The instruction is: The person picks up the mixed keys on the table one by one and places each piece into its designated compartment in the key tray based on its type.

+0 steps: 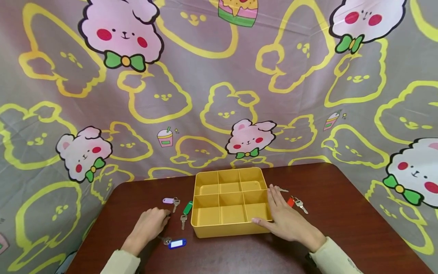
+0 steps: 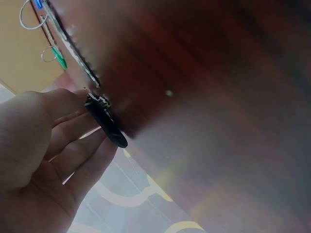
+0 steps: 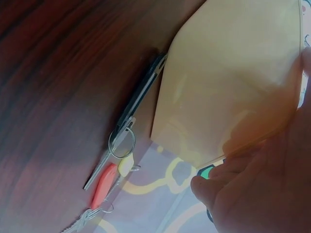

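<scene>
My left hand (image 1: 149, 225) is on the left of the table, thumb and fingers pinching a black key tag (image 2: 109, 124) close over the tabletop. Near it lie keys with a lilac tag (image 1: 168, 200), a green tag (image 1: 188, 207) and a blue tag (image 1: 177, 244). A yellow box (image 1: 229, 230) with several compartments, none holding anything, stands in the middle. Across its right front corner rests my right hand (image 1: 291, 220), fingers straight along the right rim and thumb over the front rim.
Right of the box lie keys with a red tag (image 3: 104, 185), a yellow tag (image 3: 126, 165) and a black tag (image 3: 141, 90). The dark wooden table (image 1: 356, 228) meets a patterned cloth (image 1: 219, 95) at the back and sides.
</scene>
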Tool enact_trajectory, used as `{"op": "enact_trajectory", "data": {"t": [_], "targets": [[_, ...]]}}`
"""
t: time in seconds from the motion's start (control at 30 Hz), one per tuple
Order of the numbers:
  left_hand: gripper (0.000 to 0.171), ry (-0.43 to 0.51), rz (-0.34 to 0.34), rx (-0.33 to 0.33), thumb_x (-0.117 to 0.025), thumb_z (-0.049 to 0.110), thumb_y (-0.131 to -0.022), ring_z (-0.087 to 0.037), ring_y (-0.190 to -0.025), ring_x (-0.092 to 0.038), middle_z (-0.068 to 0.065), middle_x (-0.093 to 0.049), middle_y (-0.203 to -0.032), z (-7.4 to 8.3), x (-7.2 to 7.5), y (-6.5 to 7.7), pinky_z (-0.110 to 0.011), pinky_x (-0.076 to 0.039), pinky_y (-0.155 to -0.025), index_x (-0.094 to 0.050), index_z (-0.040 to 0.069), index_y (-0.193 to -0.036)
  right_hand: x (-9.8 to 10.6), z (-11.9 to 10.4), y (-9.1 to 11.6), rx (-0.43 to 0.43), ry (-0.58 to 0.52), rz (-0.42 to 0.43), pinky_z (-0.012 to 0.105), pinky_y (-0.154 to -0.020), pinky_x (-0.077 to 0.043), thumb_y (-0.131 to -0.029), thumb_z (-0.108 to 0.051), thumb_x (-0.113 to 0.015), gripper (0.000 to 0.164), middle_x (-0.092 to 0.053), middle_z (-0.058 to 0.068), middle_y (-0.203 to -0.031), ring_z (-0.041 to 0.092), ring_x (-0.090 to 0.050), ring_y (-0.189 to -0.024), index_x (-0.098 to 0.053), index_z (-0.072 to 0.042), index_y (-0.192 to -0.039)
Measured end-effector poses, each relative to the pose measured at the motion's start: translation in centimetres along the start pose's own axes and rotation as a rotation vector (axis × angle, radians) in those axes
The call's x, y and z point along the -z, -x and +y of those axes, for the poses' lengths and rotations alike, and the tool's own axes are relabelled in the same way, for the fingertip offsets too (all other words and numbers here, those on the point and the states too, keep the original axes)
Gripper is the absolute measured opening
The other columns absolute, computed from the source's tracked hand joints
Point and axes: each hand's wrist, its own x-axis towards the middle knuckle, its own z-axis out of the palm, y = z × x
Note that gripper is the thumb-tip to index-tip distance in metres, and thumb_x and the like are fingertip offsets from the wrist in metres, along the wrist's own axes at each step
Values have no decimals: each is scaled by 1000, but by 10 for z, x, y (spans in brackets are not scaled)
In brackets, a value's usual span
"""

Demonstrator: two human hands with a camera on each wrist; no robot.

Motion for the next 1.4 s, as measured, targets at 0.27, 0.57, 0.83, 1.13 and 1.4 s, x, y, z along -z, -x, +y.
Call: {"op": "enact_trajectory", "data": {"t": [0.27,0.57,0.83,1.13,1.4], "targets": [[10,-8,13,-8,-78,9,-93,-9,-55,-56,2,-68,-66,1,1,2,-31,-46,-51,-77,12,-84,1,0,0,0,-3,-5,61,-127,-31,-96,-79,-48,116,-11,31,-173,46,-14,-162,-22,12,-161],[14,-18,34,-15,-78,9,-93,-7,-53,-52,5,-64,-62,1,-1,1,-29,-43,-50,-75,14,-80,1,0,1,-1,-3,-6,61,-126,-31,-96,-79,-49,116,-11,32,-172,47,-15,-162,-22,13,-161],[16,-31,40,-15,-79,8,-91,-9,-54,-53,5,-63,-61,1,5,5,-30,-45,-50,-74,14,-77,2,-1,1,3,-2,-7,61,-127,-31,-96,-78,-50,115,-12,32,-172,47,-15,-162,-22,13,-161],[17,-65,59,-27,-81,9,-89,-10,-53,-53,5,-63,-61,1,13,5,-31,-47,-49,-73,15,-75,0,1,0,4,-5,-1,61,-127,-31,-96,-79,-49,115,-11,31,-173,47,-14,-162,-21,12,-162],[12,-42,62,-15,-80,9,-90,-10,-56,-57,4,-68,-67,0,15,4,-32,-48,-49,-74,15,-81,-1,1,0,-3,-15,-13,61,-127,-31,-96,-79,-48,116,-9,31,-173,47,-13,-162,-20,12,-162]]}}
